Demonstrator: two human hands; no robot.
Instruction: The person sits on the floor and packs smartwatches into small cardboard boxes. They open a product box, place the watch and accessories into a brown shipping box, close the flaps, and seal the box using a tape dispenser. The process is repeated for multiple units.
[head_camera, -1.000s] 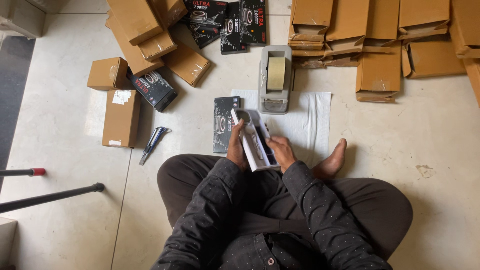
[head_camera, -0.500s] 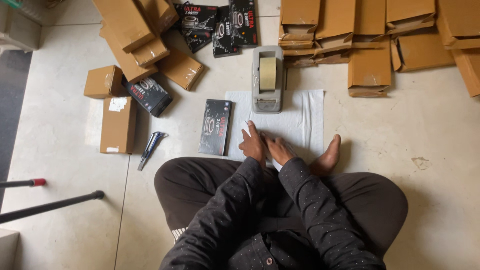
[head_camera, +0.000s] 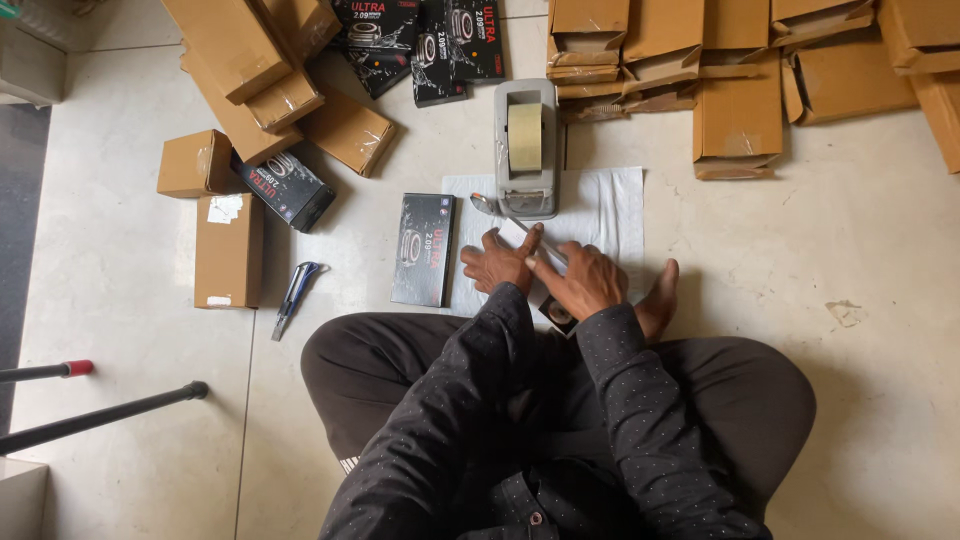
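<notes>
I sit cross-legged on a tiled floor. My left hand (head_camera: 497, 262) and my right hand (head_camera: 583, 277) press flat on a small white-wrapped box (head_camera: 538, 272) lying on a white sheet (head_camera: 612, 212) in front of my knees. The hands cover most of the box; a dark end of it shows near my right wrist. A grey tape dispenser (head_camera: 526, 147) with a roll of tan tape stands just beyond my fingers. A flat black product box (head_camera: 422, 249) lies to the left of my left hand.
A blue utility knife (head_camera: 296, 292) lies on the floor at left. Brown cardboard boxes (head_camera: 228, 250) and black product boxes (head_camera: 292, 190) are scattered left and top. More open cardboard boxes (head_camera: 736, 120) line the top right. My bare foot (head_camera: 658, 300) rests beside the sheet.
A second ago I held the white box tilted up in both hands. It has since been laid down on the sheet, and both hands now press on it.
</notes>
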